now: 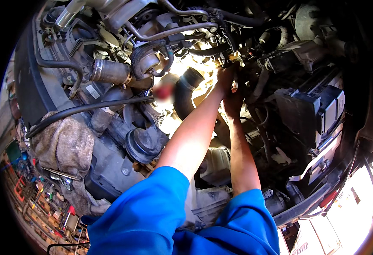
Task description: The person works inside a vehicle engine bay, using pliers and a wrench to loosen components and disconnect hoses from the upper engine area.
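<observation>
Both my arms, in blue sleeves, reach down into a vehicle's engine bay. My left hand [225,79] is deep among dark hoses and wiring [231,53], its fingers lost in shadow. Just below it and close beside it is my right hand [233,103], also dark, its fingers hidden. Whether either one grips anything cannot be made out. Left of my hands, a thick black hose [185,95] curves with its open end up. Strong light falls on the pale area behind it.
A grey rag [63,146] lies over the left edge of the bay, near a long thin black hose [88,104]. A ribbed pipe [111,71] and metal tubes [173,32] cross the far left. At right stands a black box [299,110]. Tools and parts [37,195] lie beyond, lower left.
</observation>
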A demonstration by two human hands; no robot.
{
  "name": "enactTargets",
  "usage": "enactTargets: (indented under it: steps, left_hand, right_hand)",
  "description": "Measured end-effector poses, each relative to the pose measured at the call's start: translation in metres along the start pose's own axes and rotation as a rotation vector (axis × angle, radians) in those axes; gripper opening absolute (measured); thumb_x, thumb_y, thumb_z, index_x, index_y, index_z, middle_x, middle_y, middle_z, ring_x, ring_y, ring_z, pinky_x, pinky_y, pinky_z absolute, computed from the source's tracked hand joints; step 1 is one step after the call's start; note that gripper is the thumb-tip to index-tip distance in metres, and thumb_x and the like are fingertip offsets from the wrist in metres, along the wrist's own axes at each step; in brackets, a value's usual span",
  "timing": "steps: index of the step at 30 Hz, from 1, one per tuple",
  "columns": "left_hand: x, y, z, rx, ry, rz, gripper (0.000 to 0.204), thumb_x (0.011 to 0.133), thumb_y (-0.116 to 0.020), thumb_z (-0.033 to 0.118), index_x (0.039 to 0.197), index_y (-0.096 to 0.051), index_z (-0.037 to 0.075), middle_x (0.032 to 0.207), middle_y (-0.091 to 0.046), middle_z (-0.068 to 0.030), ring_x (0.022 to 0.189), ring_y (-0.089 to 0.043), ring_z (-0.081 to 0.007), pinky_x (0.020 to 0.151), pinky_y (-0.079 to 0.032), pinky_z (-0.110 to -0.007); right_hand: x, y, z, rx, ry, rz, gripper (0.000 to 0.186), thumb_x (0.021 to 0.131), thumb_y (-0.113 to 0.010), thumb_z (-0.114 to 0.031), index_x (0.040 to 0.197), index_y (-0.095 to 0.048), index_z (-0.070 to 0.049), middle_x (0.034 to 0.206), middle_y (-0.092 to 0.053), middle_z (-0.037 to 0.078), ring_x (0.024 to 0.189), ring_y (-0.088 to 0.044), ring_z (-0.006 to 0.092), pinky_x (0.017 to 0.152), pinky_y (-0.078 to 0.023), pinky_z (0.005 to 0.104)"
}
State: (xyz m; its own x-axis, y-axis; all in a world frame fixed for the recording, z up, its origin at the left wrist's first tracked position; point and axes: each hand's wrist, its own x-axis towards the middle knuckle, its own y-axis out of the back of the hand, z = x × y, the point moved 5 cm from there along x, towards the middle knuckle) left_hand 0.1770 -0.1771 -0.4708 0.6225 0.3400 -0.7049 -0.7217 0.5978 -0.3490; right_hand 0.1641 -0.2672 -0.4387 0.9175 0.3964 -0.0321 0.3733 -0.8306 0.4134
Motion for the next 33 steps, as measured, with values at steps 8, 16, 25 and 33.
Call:
enactTargets:
  steps: [8,16,25,33]
  left_hand:
    - [0.008,-0.001,-0.005,0.123,-0.156,-0.007,0.020,0.085,-0.065,0.023,0.086,-0.071,0.003,0.077,-0.070,-0.0078,0.067,-0.065,-0.0182,0.066,-0.049,-0.032]
    - [0.014,0.008,-0.016,0.288,-0.297,0.095,0.025,0.080,-0.064,0.023,0.076,-0.067,-0.001,0.071,-0.066,-0.0108,0.068,-0.060,-0.0198,0.065,-0.048,-0.037]
    - [0.009,0.013,-0.021,0.145,-0.198,-0.106,0.019,0.090,-0.053,0.013,0.095,-0.070,0.004,0.084,-0.069,-0.0101,0.080,-0.069,-0.0179,0.076,-0.057,-0.033]
    - [0.001,0.000,-0.011,0.097,-0.273,-0.055,0.029,0.082,-0.065,0.029,0.085,-0.070,0.001,0.076,-0.067,-0.0071,0.068,-0.062,-0.0171,0.067,-0.050,-0.033]
  right_hand:
    - [-0.007,0.004,0.040,-0.121,-0.111,-0.037,0.055,0.080,-0.074,-0.021,0.126,-0.053,-0.001,0.119,-0.059,0.018,0.114,-0.055,0.0318,0.099,-0.041,0.0411]
    - [-0.004,0.003,-0.001,-0.174,0.001,0.055,0.060,0.077,-0.077,-0.027,0.123,-0.052,0.003,0.118,-0.061,0.019,0.108,-0.061,0.0262,0.092,-0.047,0.0375]
    - [-0.010,0.002,-0.013,-0.245,0.075,0.181,0.051,0.078,-0.076,-0.010,0.124,-0.055,-0.001,0.116,-0.061,0.013,0.109,-0.058,0.0239,0.098,-0.045,0.0342]
    - [-0.007,0.009,0.004,-0.118,-0.030,0.069,0.039,0.082,-0.067,-0.008,0.119,-0.057,0.002,0.116,-0.064,0.016,0.111,-0.060,0.0278,0.096,-0.045,0.0383]
